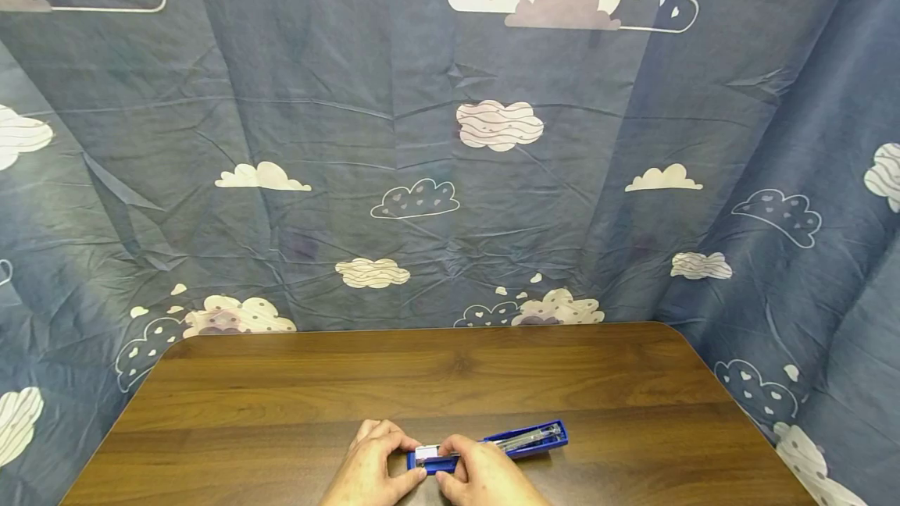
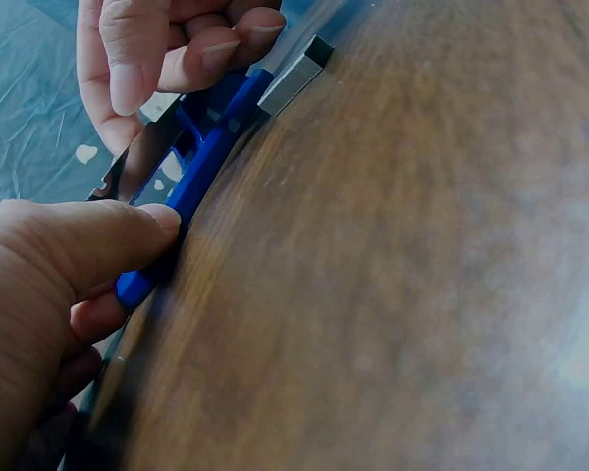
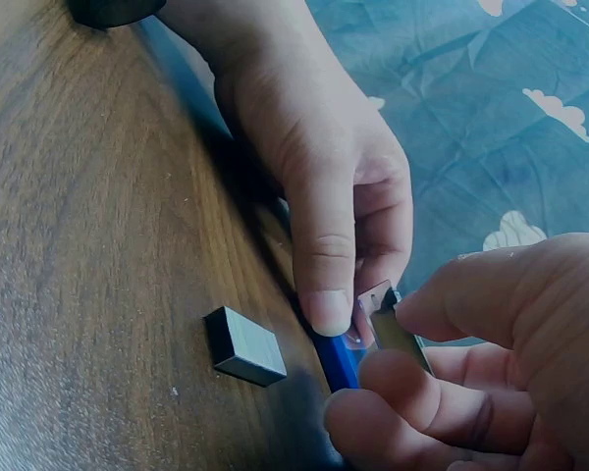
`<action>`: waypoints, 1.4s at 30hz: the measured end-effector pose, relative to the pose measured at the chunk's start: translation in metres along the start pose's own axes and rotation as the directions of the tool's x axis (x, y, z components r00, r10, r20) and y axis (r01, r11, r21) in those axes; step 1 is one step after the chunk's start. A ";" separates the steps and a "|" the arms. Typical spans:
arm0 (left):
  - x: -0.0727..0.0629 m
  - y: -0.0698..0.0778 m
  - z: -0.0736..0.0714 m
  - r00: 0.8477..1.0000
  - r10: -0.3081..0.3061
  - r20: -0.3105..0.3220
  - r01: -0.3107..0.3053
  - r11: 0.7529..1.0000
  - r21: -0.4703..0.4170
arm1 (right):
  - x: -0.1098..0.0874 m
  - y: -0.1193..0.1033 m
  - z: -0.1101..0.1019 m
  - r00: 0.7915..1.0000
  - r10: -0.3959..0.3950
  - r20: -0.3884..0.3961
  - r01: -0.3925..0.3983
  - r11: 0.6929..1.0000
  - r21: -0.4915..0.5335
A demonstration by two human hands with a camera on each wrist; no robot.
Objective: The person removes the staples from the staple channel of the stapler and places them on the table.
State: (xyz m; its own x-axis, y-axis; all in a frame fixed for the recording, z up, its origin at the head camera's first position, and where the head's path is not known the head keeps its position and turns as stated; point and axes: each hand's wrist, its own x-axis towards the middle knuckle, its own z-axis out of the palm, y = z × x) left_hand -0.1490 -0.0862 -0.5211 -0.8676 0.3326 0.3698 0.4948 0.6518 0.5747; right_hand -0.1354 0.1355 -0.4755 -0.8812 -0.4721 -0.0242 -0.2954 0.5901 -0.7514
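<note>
A blue stapler (image 1: pixel 527 440) lies opened out on the table, its long metal channel showing toward the right end. My left hand (image 1: pixel 371 468) holds the left end of it, thumb on the near side and fingers on the far side. Close beside it, my right hand (image 1: pixel 488 476) pinches a thin metal part (image 3: pixel 401 341) at the stapler's middle, between thumb and fingers. On the near side of the stapler a small grey block of staples (image 3: pixel 245 347) rests on the wood; in the head view it is hidden.
The brown wooden table (image 1: pixel 457 373) reaches back to a blue curtain (image 1: pixel 422 139) printed with clouds. More curtain hangs along the table's left and right sides.
</note>
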 end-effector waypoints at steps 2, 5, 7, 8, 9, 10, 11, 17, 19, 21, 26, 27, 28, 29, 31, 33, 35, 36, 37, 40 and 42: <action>0.000 0.000 0.000 1.000 0.004 -0.007 -0.004 1.000 -0.001 | 0.000 0.001 0.001 1.000 -0.006 -0.002 0.006 1.000 0.000; -0.001 0.000 0.001 1.000 0.005 -0.011 -0.005 1.000 -0.003 | 0.000 0.001 0.002 1.000 -0.017 -0.005 0.017 1.000 0.003; -0.001 0.000 0.001 1.000 0.005 -0.013 -0.005 1.000 -0.004 | 0.000 0.001 0.002 1.000 -0.014 -0.007 0.014 1.000 0.014; -0.001 0.000 0.001 1.000 0.005 -0.013 -0.005 1.000 -0.003 | 0.000 0.001 0.003 1.000 -0.011 -0.007 0.011 1.000 0.018; -0.001 0.000 0.001 1.000 0.006 -0.013 -0.006 1.000 -0.001 | 0.000 0.001 0.003 1.000 -0.008 -0.008 0.008 1.000 0.023; -0.001 0.000 0.001 1.000 0.006 -0.014 -0.006 1.000 0.000 | 0.000 0.001 0.003 1.000 -0.004 -0.009 0.004 1.000 0.027; -0.001 0.000 0.001 1.000 0.005 -0.014 -0.005 1.000 0.002 | 0.000 0.001 0.003 1.000 -0.002 -0.011 0.002 1.000 0.031; -0.001 0.000 0.001 1.000 -0.001 -0.005 0.001 1.000 0.006 | 0.000 0.001 0.004 1.000 -0.005 -0.003 0.005 0.999 0.046; 0.000 0.000 0.001 1.000 0.002 -0.005 -0.002 1.000 0.008 | 0.000 0.001 0.004 1.000 -0.011 -0.001 0.011 0.999 0.040; 0.000 0.000 0.001 1.000 0.008 -0.011 -0.008 1.000 0.012 | 0.000 0.002 0.005 1.000 -0.017 -0.005 0.018 0.999 0.030; -0.001 0.000 0.003 0.999 0.034 -0.040 -0.033 0.999 0.023 | 0.001 0.002 0.005 1.000 -0.022 -0.005 0.022 0.999 0.024; -0.002 0.000 0.003 0.998 0.038 -0.046 -0.037 0.999 0.024 | 0.001 0.003 0.005 1.000 -0.022 -0.003 0.022 0.999 0.026; -0.002 0.000 0.003 0.998 0.040 -0.050 -0.039 0.999 0.025 | 0.001 0.003 0.005 1.000 -0.022 -0.001 0.022 0.999 0.025; -0.002 0.000 0.003 0.998 0.040 -0.052 -0.039 0.999 0.023 | 0.001 0.003 0.005 1.000 -0.023 0.001 0.023 0.999 0.023; -0.002 0.000 0.003 0.998 0.039 -0.052 -0.038 0.999 0.020 | 0.001 0.003 0.005 1.000 -0.025 0.003 0.025 0.999 0.019; -0.002 -0.001 0.003 0.998 0.036 -0.049 -0.035 0.999 0.016 | 0.001 0.003 0.005 1.000 -0.028 0.004 0.028 1.000 0.013; -0.002 -0.001 0.003 0.998 0.033 -0.046 -0.033 0.999 0.012 | 0.001 0.003 0.005 0.999 -0.036 0.001 0.036 0.999 0.005; -0.002 -0.001 0.003 0.998 0.033 -0.045 -0.033 0.999 0.011 | 0.002 0.003 0.005 0.999 -0.039 -0.002 0.039 0.999 0.004; -0.002 -0.001 0.003 0.998 0.034 -0.046 -0.034 0.999 0.010 | 0.002 0.003 0.005 0.999 -0.044 -0.006 0.044 0.999 0.002; -0.002 0.000 0.003 0.998 0.040 -0.054 -0.039 0.999 0.007 | 0.003 0.003 0.006 0.998 -0.055 -0.027 0.055 0.998 -0.001; -0.002 0.000 0.004 0.997 0.048 -0.064 -0.047 0.999 0.009 | 0.003 0.003 0.006 0.997 -0.056 -0.045 0.056 0.998 -0.001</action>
State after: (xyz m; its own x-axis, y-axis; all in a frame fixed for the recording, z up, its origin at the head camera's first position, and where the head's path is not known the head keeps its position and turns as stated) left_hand -0.1474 -0.0845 -0.5245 -0.8380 0.3188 0.4428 0.5347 0.6414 0.5502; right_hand -0.1370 0.1315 -0.4817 -0.8788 -0.4747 0.0479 -0.3452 0.5635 -0.7505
